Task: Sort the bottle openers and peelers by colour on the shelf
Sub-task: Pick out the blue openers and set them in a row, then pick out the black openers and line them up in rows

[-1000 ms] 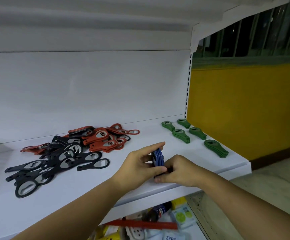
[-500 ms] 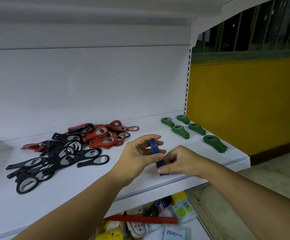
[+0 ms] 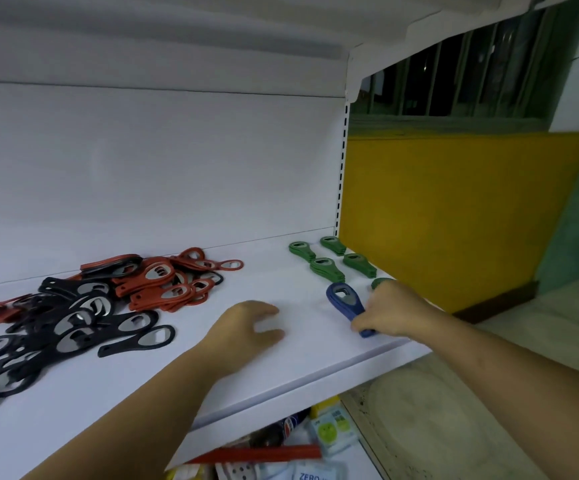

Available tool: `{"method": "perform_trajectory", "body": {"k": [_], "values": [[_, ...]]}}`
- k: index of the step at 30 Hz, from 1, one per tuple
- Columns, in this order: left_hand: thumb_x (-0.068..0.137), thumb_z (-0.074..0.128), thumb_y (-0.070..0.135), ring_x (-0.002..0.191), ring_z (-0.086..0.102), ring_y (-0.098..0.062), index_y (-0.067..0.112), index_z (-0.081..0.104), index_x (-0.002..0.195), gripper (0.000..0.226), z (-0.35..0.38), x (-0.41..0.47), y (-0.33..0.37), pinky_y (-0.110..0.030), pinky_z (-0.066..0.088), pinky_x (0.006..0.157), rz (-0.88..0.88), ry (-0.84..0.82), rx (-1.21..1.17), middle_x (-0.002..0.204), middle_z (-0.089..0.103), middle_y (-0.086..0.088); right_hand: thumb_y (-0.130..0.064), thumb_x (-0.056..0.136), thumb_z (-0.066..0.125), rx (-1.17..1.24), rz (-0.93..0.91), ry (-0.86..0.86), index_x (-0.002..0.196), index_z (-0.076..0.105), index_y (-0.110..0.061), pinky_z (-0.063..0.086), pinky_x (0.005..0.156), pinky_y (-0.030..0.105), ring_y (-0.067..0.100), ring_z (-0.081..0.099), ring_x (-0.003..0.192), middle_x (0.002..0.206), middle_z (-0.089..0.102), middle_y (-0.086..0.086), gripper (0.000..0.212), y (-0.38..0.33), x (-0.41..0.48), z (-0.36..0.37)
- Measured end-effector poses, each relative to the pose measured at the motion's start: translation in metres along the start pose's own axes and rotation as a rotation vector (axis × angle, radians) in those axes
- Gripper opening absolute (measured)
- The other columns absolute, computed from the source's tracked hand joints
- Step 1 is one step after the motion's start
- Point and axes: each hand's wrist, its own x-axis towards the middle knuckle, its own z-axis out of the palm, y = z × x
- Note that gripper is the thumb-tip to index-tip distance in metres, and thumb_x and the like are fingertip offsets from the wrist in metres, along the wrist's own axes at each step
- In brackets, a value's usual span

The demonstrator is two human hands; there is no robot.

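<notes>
Two bare hands reach over the white metal shelf (image 3: 281, 372). The right hand (image 3: 390, 311) has its fingers curled round the handle end of a small stack of blue plastic bottle openers (image 3: 341, 299), which lies flat on the shelf near its front edge, metal-lined heads pointing towards the back panel. The left hand (image 3: 246, 327) is just to the left of the blue stack, fingers loosely bent and gripping nothing. I cannot tell whether it touches the shelf.

Behind the blue stack, towards the back right corner, sit neat little stacks of green plastic bottle openers (image 3: 326, 268). One more green stack (image 3: 381, 283) shows only as a sliver beside the blue stack, mostly hidden by the right hand.

Well to the left of the blue stack is a loose heap of red plastic bottle openers (image 3: 163, 282). Further left again, touching and partly under the red ones, sprawls a tangle of black plastic bottle openers (image 3: 73, 327).

Below the blue stack, on a lower level, are a cola bottle (image 3: 289, 426) and a long red strip (image 3: 260, 453). Beyond it to the right is a yellow wall (image 3: 454, 209).
</notes>
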Motion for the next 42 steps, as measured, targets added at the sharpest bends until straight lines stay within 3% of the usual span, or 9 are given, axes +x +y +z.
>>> {"method": "perform_trajectory", "body": {"k": [7, 15, 20, 24, 28, 31, 34, 37, 42], "values": [[0.089, 0.063, 0.023, 0.101, 0.050, 0.001, 0.024, 0.066, 0.109, 0.020, 0.008, 0.006, -0.013, -0.013, 0.033, 0.088, 0.024, 0.050, -0.007, 0.110, 0.057, 0.015, -0.023, 0.062, 0.078, -0.294, 0.125, -0.073, 0.066, 0.052, -0.010, 0.029, 0.047, 0.021, 0.016, 0.044, 0.055, 0.063, 0.048, 0.002, 0.030, -0.008, 0.022, -0.019], [0.090, 0.059, 0.015, 0.094, 0.058, -0.009, 0.021, 0.068, 0.101, 0.015, 0.004, 0.003, -0.011, -0.015, 0.042, 0.077, -0.016, 0.078, -0.142, 0.101, 0.062, 0.009, -0.043, 0.064, 0.081, -0.339, 0.115, -0.099, 0.071, 0.055, -0.011, 0.031, 0.050, 0.025, 0.014, 0.046, 0.061, 0.069, 0.051, 0.002, 0.042, -0.008, 0.036, -0.022], [0.089, 0.057, 0.009, 0.069, 0.057, -0.004, 0.020, 0.068, 0.086, 0.016, 0.001, 0.001, -0.011, -0.008, 0.040, 0.060, -0.012, 0.121, -0.280, 0.077, 0.062, 0.012, -0.066, 0.077, 0.061, -0.470, 0.018, 0.222, 0.059, 0.044, -0.015, 0.024, 0.046, 0.026, 0.013, 0.040, 0.049, 0.055, 0.044, 0.000, 0.056, -0.026, 0.032, -0.025], [0.089, 0.057, 0.009, 0.060, 0.052, -0.005, 0.017, 0.069, 0.089, 0.015, -0.003, -0.002, -0.007, -0.013, 0.043, 0.056, -0.032, 0.136, -0.298, 0.071, 0.062, 0.009, -0.052, 0.086, 0.057, -0.362, -0.154, 0.199, 0.047, 0.040, -0.015, 0.025, 0.046, 0.027, 0.017, 0.041, 0.046, 0.046, 0.041, 0.000, 0.056, -0.063, 0.037, 0.007], [0.091, 0.053, 0.015, 0.088, 0.061, -0.019, 0.014, 0.068, 0.109, 0.023, -0.021, -0.022, -0.005, -0.025, 0.050, 0.079, 0.061, 0.108, -0.109, 0.103, 0.069, -0.005, -0.042, 0.084, 0.060, -0.259, -0.295, 0.045, 0.045, 0.039, -0.016, 0.026, 0.049, 0.028, 0.019, 0.038, 0.047, 0.045, 0.038, 0.000, 0.052, -0.104, 0.040, 0.059], [0.092, 0.054, 0.019, 0.101, 0.059, -0.013, 0.017, 0.066, 0.114, 0.025, -0.044, -0.054, -0.023, -0.022, 0.046, 0.086, 0.150, 0.118, 0.025, 0.114, 0.066, 0.000, -0.035, 0.083, 0.063, -0.107, -0.399, 0.007, 0.047, 0.046, -0.012, 0.030, 0.051, 0.029, 0.020, 0.039, 0.048, 0.048, 0.041, 0.003, 0.047, -0.133, 0.045, 0.089], [0.092, 0.054, 0.021, 0.081, 0.055, -0.003, 0.022, 0.067, 0.110, 0.022, -0.072, -0.088, -0.056, -0.013, 0.043, 0.074, 0.073, 0.134, 0.093, 0.105, 0.066, 0.005, -0.032, 0.085, 0.063, -0.006, -0.524, 0.014, 0.051, 0.041, -0.011, 0.030, 0.052, 0.029, 0.021, 0.035, 0.051, 0.053, 0.037, 0.008, 0.046, -0.167, 0.045, 0.114], [0.092, 0.054, 0.021, 0.066, 0.052, 0.001, 0.027, 0.068, 0.102, 0.018, -0.099, -0.114, -0.085, -0.010, 0.040, 0.064, -0.078, 0.179, 0.082, 0.089, 0.064, 0.012, -0.031, 0.086, 0.064, 0.095, -0.698, 0.020, 0.057, 0.057, -0.006, 0.039, 0.054, 0.028, 0.016, 0.044, 0.050, 0.051, 0.051, 0.002, 0.039, -0.201, 0.044, 0.129], [0.093, 0.054, 0.013, 0.042, 0.043, 0.001, 0.021, 0.068, 0.084, 0.018, -0.115, -0.127, -0.113, -0.012, 0.033, 0.045, -0.378, 0.429, -0.280, 0.063, 0.061, 0.005, -0.022, 0.086, 0.064, 0.311, -0.812, 0.229, 0.050, 0.053, -0.006, 0.034, 0.047, 0.028, 0.009, 0.032, 0.042, 0.040, 0.039, -0.001, 0.041, -0.228, 0.054, 0.142]]}}
